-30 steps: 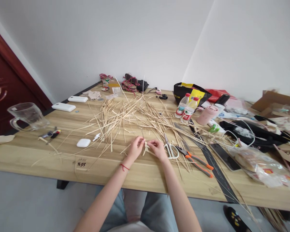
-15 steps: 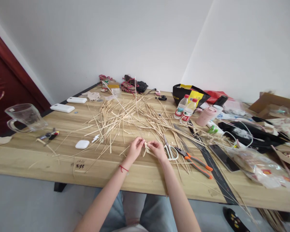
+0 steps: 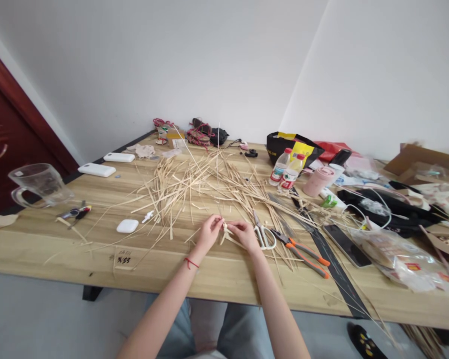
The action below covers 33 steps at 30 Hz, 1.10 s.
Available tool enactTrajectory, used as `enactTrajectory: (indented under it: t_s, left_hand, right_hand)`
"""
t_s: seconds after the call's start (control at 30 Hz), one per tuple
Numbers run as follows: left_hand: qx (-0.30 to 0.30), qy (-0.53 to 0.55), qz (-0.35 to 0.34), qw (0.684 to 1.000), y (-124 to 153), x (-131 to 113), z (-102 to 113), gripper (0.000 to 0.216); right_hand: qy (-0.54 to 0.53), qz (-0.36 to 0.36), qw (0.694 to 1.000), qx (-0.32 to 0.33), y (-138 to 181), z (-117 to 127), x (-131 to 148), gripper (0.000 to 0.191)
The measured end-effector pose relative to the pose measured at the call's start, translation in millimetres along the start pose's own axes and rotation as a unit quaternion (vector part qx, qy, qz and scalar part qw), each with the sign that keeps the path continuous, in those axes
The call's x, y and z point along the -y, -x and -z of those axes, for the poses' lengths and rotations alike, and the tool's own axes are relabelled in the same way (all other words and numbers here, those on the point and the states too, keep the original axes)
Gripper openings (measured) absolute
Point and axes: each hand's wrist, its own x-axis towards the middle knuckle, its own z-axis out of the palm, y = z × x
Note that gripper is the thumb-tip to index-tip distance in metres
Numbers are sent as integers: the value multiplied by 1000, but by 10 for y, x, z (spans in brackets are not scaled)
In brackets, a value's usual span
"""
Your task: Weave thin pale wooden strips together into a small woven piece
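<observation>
Between my two hands is a small woven piece of pale flat strips (image 3: 225, 228), with short ends hanging below it. My left hand (image 3: 210, 231) pinches its left side, fingers closed. From the right, my right hand (image 3: 244, 234) grips the same piece with thumb and fingers together. Long thin strips rise from it toward the wall. Just beyond my hands spreads a loose heap of pale strips (image 3: 187, 174). Scissors with white handles (image 3: 265, 237) lie right beside my right hand, and pliers with orange and grey handles (image 3: 303, 253) lie further right.
On the left stand a glass mug (image 3: 41, 185), white power banks (image 3: 97, 170) and a white earbud case (image 3: 127, 226). To the right are water bottles (image 3: 291, 173), a pink cup (image 3: 319, 180), a phone (image 3: 346, 245) and plastic bags (image 3: 404, 259). The table's front edge runs below my forearms.
The long strips rising from the piece have swung a little to the right. Both hands keep hold of the woven piece with hardly any movement.
</observation>
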Motion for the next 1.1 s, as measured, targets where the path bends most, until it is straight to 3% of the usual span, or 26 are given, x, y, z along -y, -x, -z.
enactTrajectory:
  t_s: [0.33,0.63,0.87,1.1]
  left_hand:
    - [10,-6,9,1000,10,-6,-6,25]
    - [5,63,18,998,2,-15,-22,26]
    - [-20,62,27,998,-9,-8,-20,27]
    - [-35,61,21,997,-21,-5,-6,26]
  right_hand:
    - [-50,-32,998,12,4,5,-17,40]
    - [-114,-65,991,25,17,-36,-20,41]
    - [-66,-37,997,14,4,1,-13,41]
    - [-64,-65,996,25,10,51,-39,41]
